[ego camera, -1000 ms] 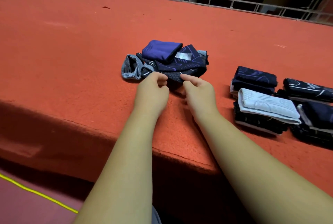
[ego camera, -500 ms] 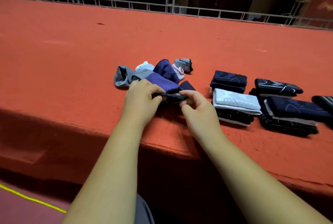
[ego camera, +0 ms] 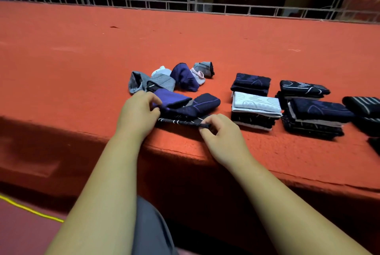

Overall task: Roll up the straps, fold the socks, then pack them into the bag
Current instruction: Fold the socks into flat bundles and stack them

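Note:
A dark navy and purple sock (ego camera: 186, 109) lies near the front edge of the red carpeted platform (ego camera: 82, 53). My left hand (ego camera: 137, 115) grips its left end, and my right hand (ego camera: 221, 131) pinches its striped cuff edge at the right. Behind it sits a loose heap of unfolded socks (ego camera: 170, 79) in grey, purple, white and pink. To the right stand stacks of folded socks (ego camera: 256, 109), mostly dark with one white. No bag or straps are in view.
Further folded dark stacks (ego camera: 312, 115) run to the right edge of the frame. A metal truss railing (ego camera: 193, 6) lines the platform's far side. The platform drops off at the front, with a yellow line (ego camera: 30, 210) on the floor below.
Both hands drew the dark sock out of the heap toward the front edge and stretched it sideways. The heap has spread apart, and the view shifted right, showing more folded stacks.

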`<action>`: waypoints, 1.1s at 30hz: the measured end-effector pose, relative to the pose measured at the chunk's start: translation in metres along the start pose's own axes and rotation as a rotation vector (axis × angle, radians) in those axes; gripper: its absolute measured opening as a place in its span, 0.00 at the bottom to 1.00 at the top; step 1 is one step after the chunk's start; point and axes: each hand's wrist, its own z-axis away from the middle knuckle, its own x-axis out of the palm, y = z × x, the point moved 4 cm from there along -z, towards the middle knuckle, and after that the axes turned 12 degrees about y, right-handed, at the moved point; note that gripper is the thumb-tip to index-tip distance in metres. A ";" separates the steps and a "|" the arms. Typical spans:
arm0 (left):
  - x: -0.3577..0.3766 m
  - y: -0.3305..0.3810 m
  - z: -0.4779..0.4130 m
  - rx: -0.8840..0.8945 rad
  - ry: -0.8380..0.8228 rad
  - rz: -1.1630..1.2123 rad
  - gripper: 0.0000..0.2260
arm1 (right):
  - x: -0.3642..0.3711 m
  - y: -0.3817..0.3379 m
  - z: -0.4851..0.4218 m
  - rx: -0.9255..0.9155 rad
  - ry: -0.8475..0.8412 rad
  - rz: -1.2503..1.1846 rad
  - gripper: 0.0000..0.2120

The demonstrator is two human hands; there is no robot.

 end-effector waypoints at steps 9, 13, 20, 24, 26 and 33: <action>0.014 0.029 0.020 0.294 -0.278 -0.024 0.17 | -0.026 -0.010 0.018 -0.002 0.053 -0.068 0.03; 0.022 0.028 0.023 0.178 -0.383 -0.087 0.13 | -0.039 -0.008 0.030 -0.068 0.007 -0.010 0.04; 0.011 0.040 0.014 -0.006 -0.032 -0.130 0.18 | -0.074 -0.005 0.059 -0.089 0.067 -0.028 0.07; -0.012 0.040 0.013 -0.041 0.307 -0.063 0.19 | -0.097 0.003 0.069 -0.016 0.177 -0.069 0.05; -0.022 0.035 0.014 -0.075 0.384 -0.079 0.17 | -0.107 0.009 0.069 0.014 0.218 -0.062 0.07; -0.003 0.067 0.037 0.155 0.074 -0.233 0.18 | -0.134 0.020 0.064 0.177 0.249 -0.231 0.08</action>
